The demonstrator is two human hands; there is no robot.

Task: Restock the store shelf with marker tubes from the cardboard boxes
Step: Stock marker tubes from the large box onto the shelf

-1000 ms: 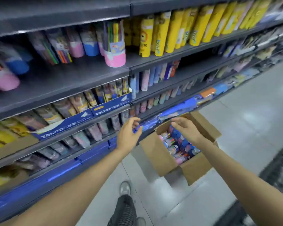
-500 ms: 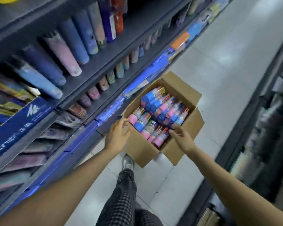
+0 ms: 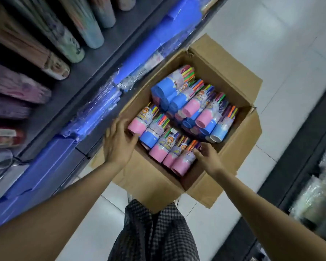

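Those marker tubes [image 3: 159,149] look light, rigid, slick — clasp around the barrel; your left hand [image 3: 119,143] and right hand [image 3: 207,157] hold loose, gripping nothing

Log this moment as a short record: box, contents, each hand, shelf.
box: open cardboard box on the floor beside the shelf
contents: marker tubes with pink or blue bases, lying on their sides
left hand: fingers on a pink-based tube at the box's near-left corner
right hand: fingers on a pink-based end tube
shelf: lying tubes, wrapped blue packs
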